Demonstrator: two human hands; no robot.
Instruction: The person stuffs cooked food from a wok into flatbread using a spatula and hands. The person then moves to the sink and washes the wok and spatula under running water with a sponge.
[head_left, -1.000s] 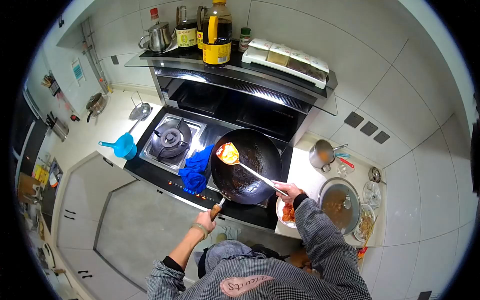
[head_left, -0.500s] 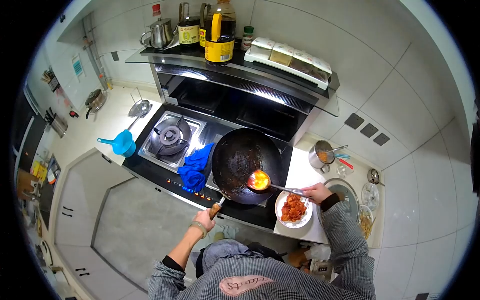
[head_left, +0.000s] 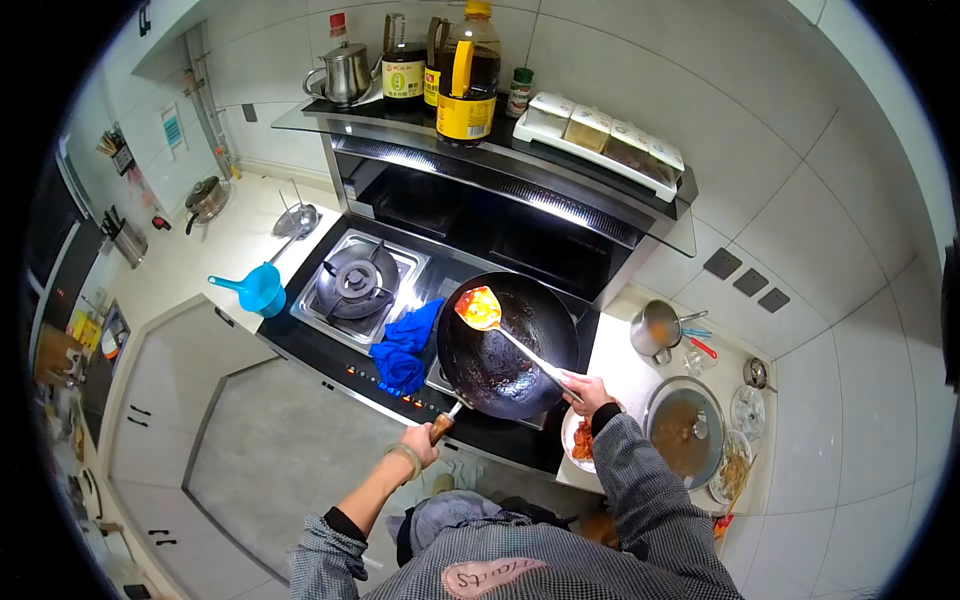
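Note:
A black wok (head_left: 510, 365) sits on the right side of the stove, its inside dark and glossy with sauce residue. My left hand (head_left: 420, 446) is closed around the wok's wooden handle (head_left: 441, 428). My right hand (head_left: 588, 391) grips the metal shaft of a spatula (head_left: 480, 308). The spatula's head, smeared with shiny orange-red sauce, is over the far left part of the wok. Below my right hand, a white plate (head_left: 568, 440) of red, sauce-coated pieces stands on the counter, partly hidden by my sleeve.
A crumpled blue cloth (head_left: 402, 350) lies left of the wok, beside the other burner (head_left: 357, 282). To the right stand a small steel pot (head_left: 652, 335) and a wide pan (head_left: 685, 435) of brown liquid. Bottles (head_left: 467, 115) and a seasoning box (head_left: 600, 145) line the hood shelf.
The spatula head has moved from the wok's near right side toward its far left. My right hand has shifted left, now covering part of the plate. My left hand still holds the handle.

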